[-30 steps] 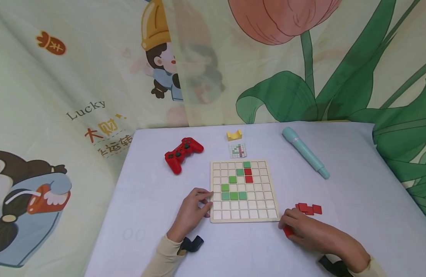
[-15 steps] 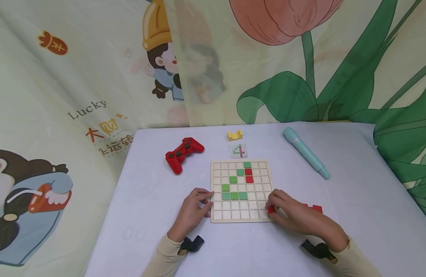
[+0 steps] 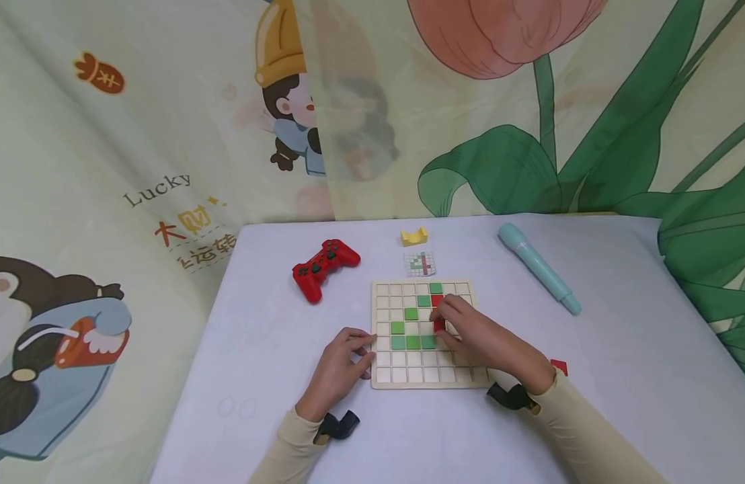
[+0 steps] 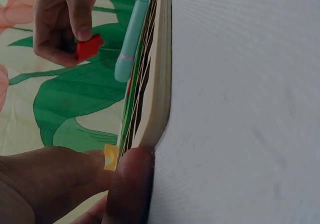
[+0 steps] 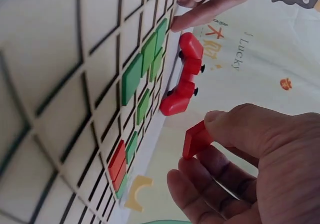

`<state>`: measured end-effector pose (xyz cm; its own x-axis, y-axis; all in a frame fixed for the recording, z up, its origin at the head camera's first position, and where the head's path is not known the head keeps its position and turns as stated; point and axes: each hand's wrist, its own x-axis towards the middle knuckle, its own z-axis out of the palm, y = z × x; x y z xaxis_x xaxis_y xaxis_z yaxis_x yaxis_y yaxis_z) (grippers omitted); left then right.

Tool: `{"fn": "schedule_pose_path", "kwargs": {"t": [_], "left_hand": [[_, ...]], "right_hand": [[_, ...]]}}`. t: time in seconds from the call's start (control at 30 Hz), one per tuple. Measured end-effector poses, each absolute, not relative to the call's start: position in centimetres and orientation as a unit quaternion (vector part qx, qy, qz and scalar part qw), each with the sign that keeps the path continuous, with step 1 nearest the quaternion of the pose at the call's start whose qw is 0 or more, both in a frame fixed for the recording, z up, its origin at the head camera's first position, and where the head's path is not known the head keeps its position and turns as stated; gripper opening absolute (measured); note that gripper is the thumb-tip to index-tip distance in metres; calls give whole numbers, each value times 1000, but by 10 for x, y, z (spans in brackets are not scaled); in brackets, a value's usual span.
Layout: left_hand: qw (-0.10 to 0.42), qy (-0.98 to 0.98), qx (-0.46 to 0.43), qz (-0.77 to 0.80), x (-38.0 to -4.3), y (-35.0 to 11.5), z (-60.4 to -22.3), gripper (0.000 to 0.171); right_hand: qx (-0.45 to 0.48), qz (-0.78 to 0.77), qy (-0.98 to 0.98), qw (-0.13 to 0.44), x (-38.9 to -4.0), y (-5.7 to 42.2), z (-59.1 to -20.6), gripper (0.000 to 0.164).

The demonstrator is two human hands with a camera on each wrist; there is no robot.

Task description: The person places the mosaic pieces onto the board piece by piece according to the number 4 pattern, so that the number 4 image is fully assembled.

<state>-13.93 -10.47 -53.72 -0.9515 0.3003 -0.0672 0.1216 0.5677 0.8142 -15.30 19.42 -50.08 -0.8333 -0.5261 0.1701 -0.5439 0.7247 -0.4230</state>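
Observation:
My right hand (image 3: 469,329) pinches a red square tile (image 5: 196,139) between thumb and fingers, above the middle-right of the pale grid board (image 3: 403,374). The tile is apart from the board's surface in the right wrist view. Several green tiles (image 3: 413,342) lie in the board's cells, along with two red tiles (image 5: 118,163) side by side. At the board's left edge rests my left hand (image 3: 339,363); its fingertips touch the rim (image 4: 155,99) without curling round it. The right hand hides part of the board in the head view.
Behind the board lie a small grid pattern card (image 3: 419,264) and a yellow curved block (image 3: 414,236). A red game controller (image 3: 325,269) is at back left, a teal microphone-shaped stick (image 3: 538,267) at back right. Loose red tiles (image 3: 559,366) are partly behind the right forearm.
My right hand has carried the red tile from the board's right side, leftward and away from me, over the board. The left hand has stayed at the left edge.

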Motion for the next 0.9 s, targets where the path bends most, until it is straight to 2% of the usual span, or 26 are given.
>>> {"fn": "schedule_pose_path", "kwargs": {"t": [0.5, 0.9], "left_hand": [[93, 878, 124, 453, -140, -104, -536, 38], [97, 879, 118, 451, -140, -103, -537, 38]], "right_hand": [[255, 198, -945, -56, -171, 188, -516, 21], [263, 203, -942, -46, -172, 194, -520, 21]]}}
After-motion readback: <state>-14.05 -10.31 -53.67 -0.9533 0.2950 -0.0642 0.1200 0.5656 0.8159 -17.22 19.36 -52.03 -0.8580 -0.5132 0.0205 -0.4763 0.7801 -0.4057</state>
